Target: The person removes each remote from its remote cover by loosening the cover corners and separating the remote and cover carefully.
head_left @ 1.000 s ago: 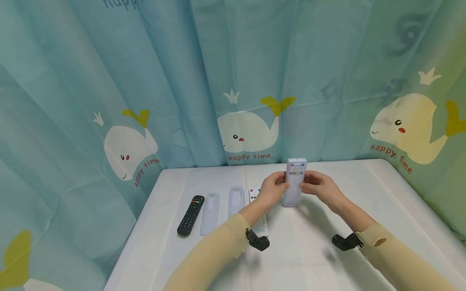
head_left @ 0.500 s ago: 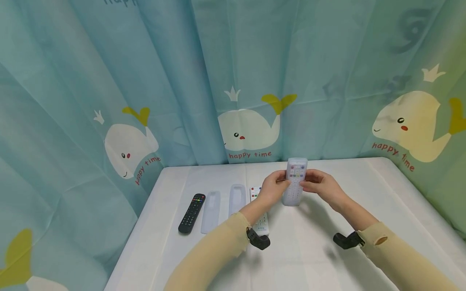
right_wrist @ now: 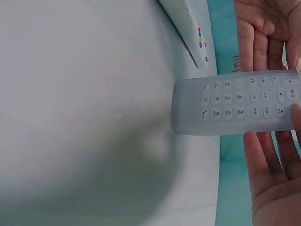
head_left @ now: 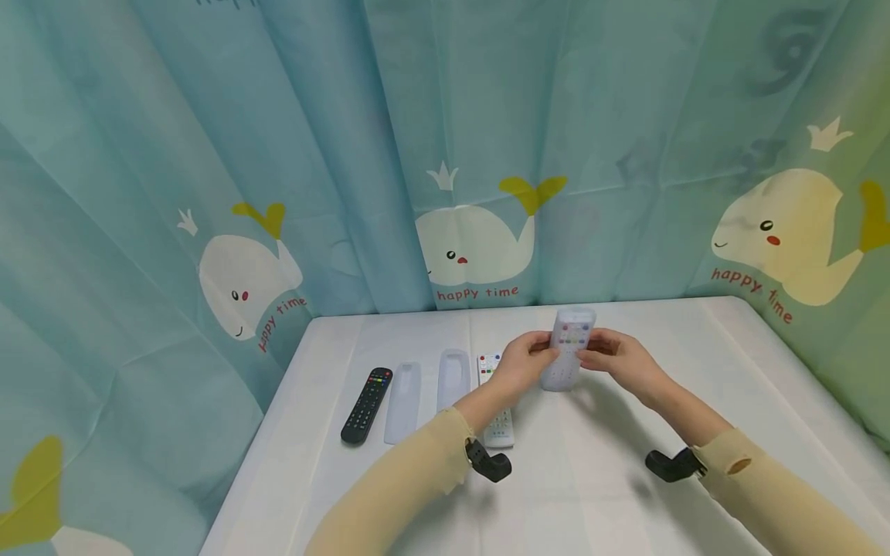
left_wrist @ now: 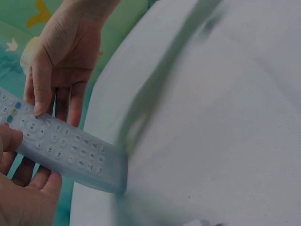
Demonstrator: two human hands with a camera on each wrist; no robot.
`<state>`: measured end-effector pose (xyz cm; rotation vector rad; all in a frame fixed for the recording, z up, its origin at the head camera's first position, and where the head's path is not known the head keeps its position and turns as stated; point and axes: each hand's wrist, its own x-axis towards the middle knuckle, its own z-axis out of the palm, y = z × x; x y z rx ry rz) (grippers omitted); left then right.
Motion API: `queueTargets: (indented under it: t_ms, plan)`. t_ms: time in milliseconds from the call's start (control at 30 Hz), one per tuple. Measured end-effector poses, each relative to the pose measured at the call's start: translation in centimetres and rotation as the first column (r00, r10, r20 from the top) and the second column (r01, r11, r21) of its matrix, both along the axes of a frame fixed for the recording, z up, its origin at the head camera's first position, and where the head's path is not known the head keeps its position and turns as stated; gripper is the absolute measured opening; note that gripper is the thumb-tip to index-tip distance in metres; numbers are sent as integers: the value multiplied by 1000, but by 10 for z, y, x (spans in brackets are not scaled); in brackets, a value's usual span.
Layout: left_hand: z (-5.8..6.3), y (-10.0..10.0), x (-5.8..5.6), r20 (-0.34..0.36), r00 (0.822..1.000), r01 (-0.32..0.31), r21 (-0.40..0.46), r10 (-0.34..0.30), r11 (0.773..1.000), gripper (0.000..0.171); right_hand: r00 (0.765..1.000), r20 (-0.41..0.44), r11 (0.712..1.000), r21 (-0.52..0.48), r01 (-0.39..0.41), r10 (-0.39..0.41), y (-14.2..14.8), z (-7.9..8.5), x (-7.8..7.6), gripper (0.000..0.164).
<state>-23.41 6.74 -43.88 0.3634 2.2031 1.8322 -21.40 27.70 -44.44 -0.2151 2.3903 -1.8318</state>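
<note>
Both hands hold a white remote control in a translucent cover, upright and tilted, its keypad towards the head camera. My left hand grips its left edge, thumb on the front, fingers behind. On the opposite edge my right hand pinches it the same way. In the right wrist view, numbered keys show through the cover. Whether its lower end touches the table cannot be told. Beside my left forearm lies another white remote, partly hidden by the wrist.
A black remote lies at the left of the white table. Next to it are two translucent covers, one whole in view, the other partly behind the left arm. A whale-print curtain hangs behind the table.
The top of the held remote has tipped slightly right and lower. Both hands keep their grip and have shifted a little to the right. The things on the table stay in place.
</note>
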Motion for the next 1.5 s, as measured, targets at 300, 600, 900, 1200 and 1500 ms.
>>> queueTargets:
  t_ms: [300, 600, 900, 1200, 1500]
  plan:
    - [0, -1, 7, 14, 1000, 8, -14, -8, 1000, 34, 1000, -6, 1000, 17, -27, 27, 4, 2, 6, 52]
    - [-3, -3, 14, 14, 1000, 26, 0, -26, 1000, 33, 1000, -14, 993, 112, -23, 25, 11, 2, 11, 48]
    - [-2, -4, 25, 82, 996, 18, -23, -16, 1000, 32, 999, 14, 985, 163, -54, 52, 14, 2, 15, 49]
    - [1, -2, 37, 281, 955, -119, 88, 90, 989, 23, 996, -12, 969, 234, -80, 85, 17, 0, 25, 42]
    - [-2, 1, 45, 508, 858, -233, 254, 76, 939, 37, 995, 30, 981, 167, -102, 98, 22, -3, 31, 38]
